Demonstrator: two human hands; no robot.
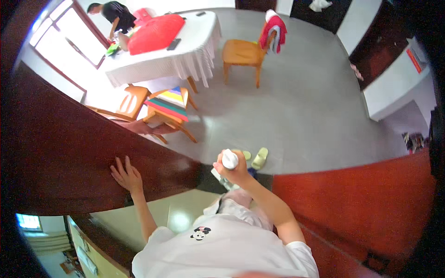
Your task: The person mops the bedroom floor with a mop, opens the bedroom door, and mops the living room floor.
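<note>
My left hand (128, 175) rests with spread fingers against a dark brown wooden door (66, 149) and holds nothing. Closed in front of my body, my right hand (240, 172) grips a white object (229, 159) with a rounded top. Seen from above, it could be a bottle or a handle; I cannot tell which. Below that hand, another white item (219, 175) shows in part, mostly hidden. A pair of pale green slippers (260, 158) lies on the grey floor just beyond my right hand.
A red-brown door (354, 198) stands at the right. Ahead are wooden chairs (241, 52), one with a striped cover (170, 102), and a table with a white cloth (153, 66) bearing a red mesh food cover (156, 33) and a phone (174, 44). A person (116, 17) bends behind it.
</note>
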